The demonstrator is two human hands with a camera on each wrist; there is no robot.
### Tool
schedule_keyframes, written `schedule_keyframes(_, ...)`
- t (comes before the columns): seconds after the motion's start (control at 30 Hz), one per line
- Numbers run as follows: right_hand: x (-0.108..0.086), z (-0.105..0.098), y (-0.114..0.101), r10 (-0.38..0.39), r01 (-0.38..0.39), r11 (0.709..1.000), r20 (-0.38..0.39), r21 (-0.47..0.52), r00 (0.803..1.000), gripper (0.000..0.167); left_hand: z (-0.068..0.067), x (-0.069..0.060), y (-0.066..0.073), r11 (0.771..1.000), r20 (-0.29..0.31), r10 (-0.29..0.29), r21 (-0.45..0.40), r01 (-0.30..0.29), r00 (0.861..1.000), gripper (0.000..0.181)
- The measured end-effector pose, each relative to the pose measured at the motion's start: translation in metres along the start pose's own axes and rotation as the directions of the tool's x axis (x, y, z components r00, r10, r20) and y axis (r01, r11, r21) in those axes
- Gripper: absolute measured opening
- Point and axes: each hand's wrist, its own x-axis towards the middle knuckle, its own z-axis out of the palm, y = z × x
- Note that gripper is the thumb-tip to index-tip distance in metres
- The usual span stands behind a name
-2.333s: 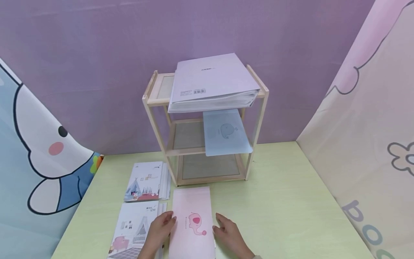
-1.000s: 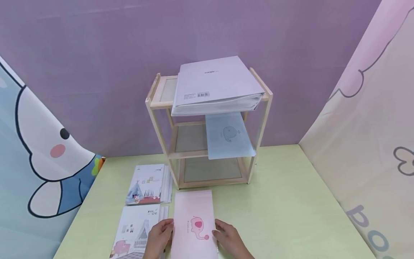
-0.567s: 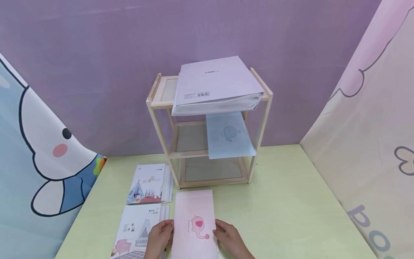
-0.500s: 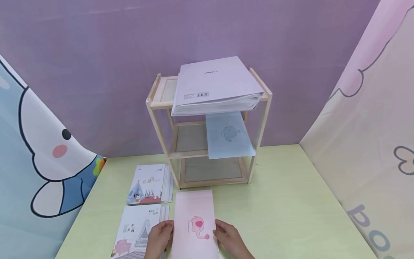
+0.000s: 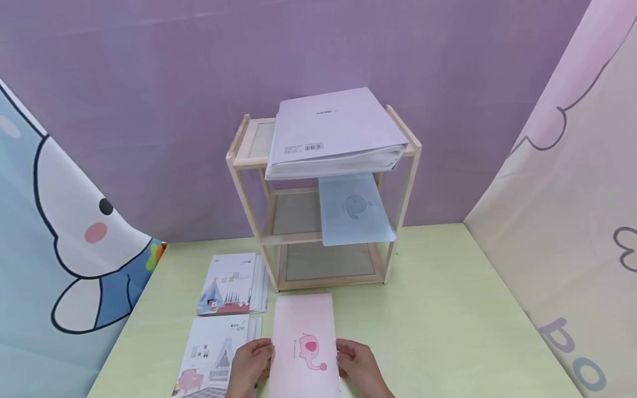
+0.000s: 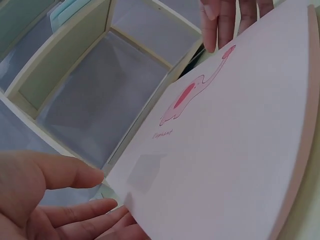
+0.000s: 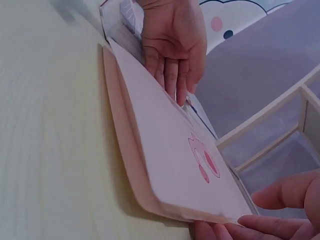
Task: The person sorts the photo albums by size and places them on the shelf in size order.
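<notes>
A pink booklet with an elephant drawing [image 5: 301, 326] lies in front of the shelf, with more pink-edged layers showing under its cover in the right wrist view. At its left edge is my left hand [image 5: 250, 365], fingertips touching the side and thumb raised beside it. My right hand [image 5: 360, 366] touches the opposite edge. In the left wrist view, the fingers of my left hand [image 6: 65, 200] lie fairly straight along the booklet [image 6: 225, 140]. The right wrist view shows my right hand [image 7: 280, 210] with its fingers partly hidden by the booklet's edge and its thumb apart.
A wooden shelf [image 5: 271, 239] stands at the back, bearing a thick stack of large white books [image 5: 338, 124] on top and a blue whale booklet [image 5: 355, 213] jutting from its middle level. Two piles of illustrated booklets, a far one [image 5: 229, 282] and a near one [image 5: 214, 351], lie at the left.
My right hand has come in against the booklet's right edge. The booklet and both hands have shifted slightly right. The head view has also moved a little.
</notes>
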Motion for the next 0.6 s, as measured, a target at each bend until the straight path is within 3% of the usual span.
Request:
schedule_keyframes(0.13, 0.0019, -0.0043, 0.0050, 0.056, -0.055, 0.996, -0.003, 0.072, 0.998, 0.038, -0.0003, 0.0004, -0.0001, 1.000, 0.034, -0.005, -0.030, 0.006, 0.999, 0.035)
schedule_keyframes(0.37, 0.0017, -0.0076, 0.0053, 0.120, -0.114, 0.973, -0.018, 0.201, 0.993, 0.044, -0.0010, 0.0038, 0.0003, 0.996, 0.061, -0.062, -0.067, 0.066, 0.996, 0.037)
schedule_keyframes(0.6, 0.0000, -0.0093, 0.0049, 0.143, -0.133, 0.952, -0.018, 0.275, 0.990, 0.042, -0.0052, 0.0040, -0.0032, 0.988, 0.121, -0.026, -0.146, 0.043, 0.992, 0.040)
